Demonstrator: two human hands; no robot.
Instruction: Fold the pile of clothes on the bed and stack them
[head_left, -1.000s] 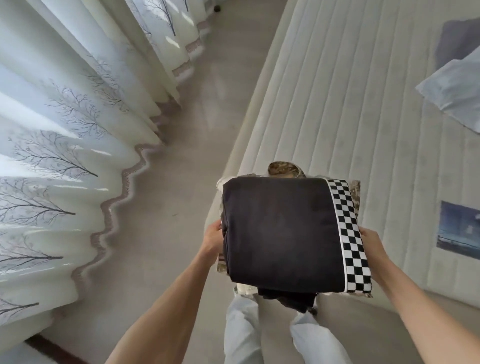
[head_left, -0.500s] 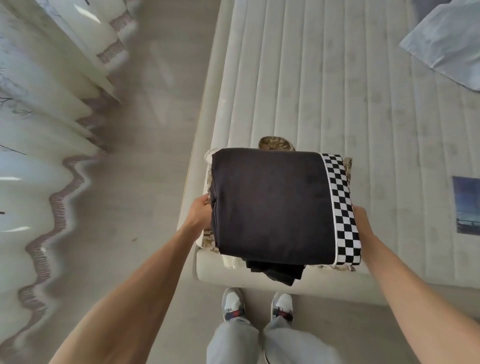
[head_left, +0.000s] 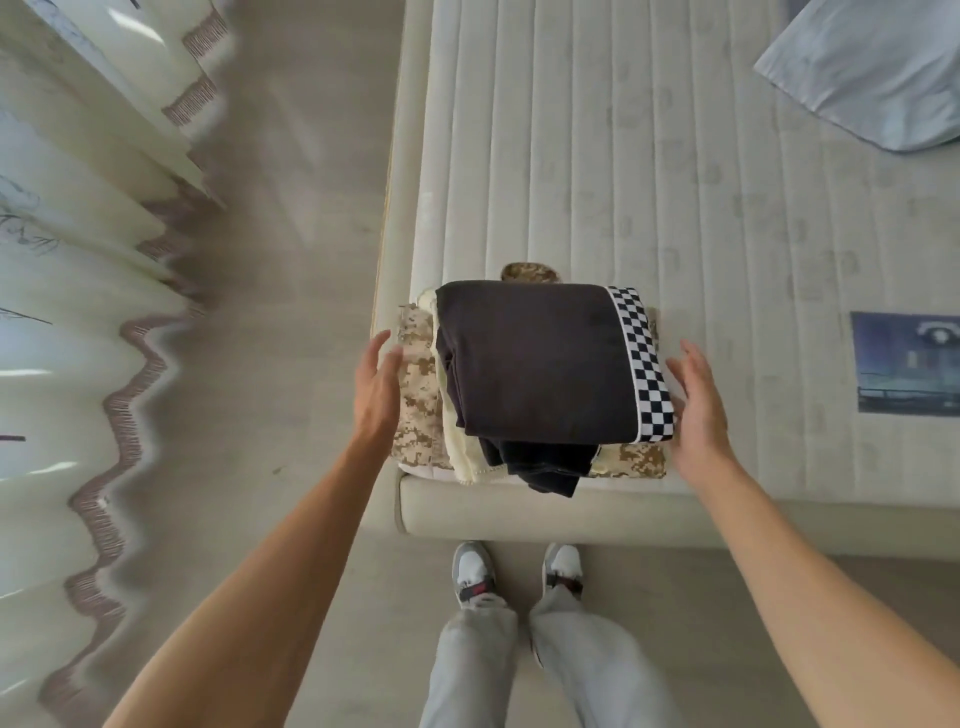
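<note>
Where the bed (head_left: 675, 171) comes to its near left corner, the stack of folded clothes (head_left: 530, 384) rests on the ribbed mattress, its front edge just at the bed's lip. On top lies a dark garment (head_left: 530, 364) folded to a rough square, with a black-and-white checkered band (head_left: 641, 364) running down its right side. Beneath it a pale cream piece (head_left: 457, 457) shows along the left and front, and a tan camouflage garment (head_left: 418, 395) sticks out at the left, at the back and at the front right. A dark fold hangs out of the front of the stack.

The left hand (head_left: 379, 387) is beside the stack's left flank, fingers straight and together, their tips over the camouflage edge; whether they touch it cannot be told. The right hand (head_left: 696, 400) is just beside the checkered band, fingers relaxed and slightly spread, gripping nothing.

A light blue cloth (head_left: 862, 67) lies at the far right of the bed, well apart from the stack, and a dark blue printed patch (head_left: 906, 364) sits on the mattress to the right. Pale curtains (head_left: 78, 260) with a brown wavy hem hang at the left above the floor (head_left: 291, 208). The person's light trousers and grey-white shoes (head_left: 519, 574) stand at the foot of the bed.
</note>
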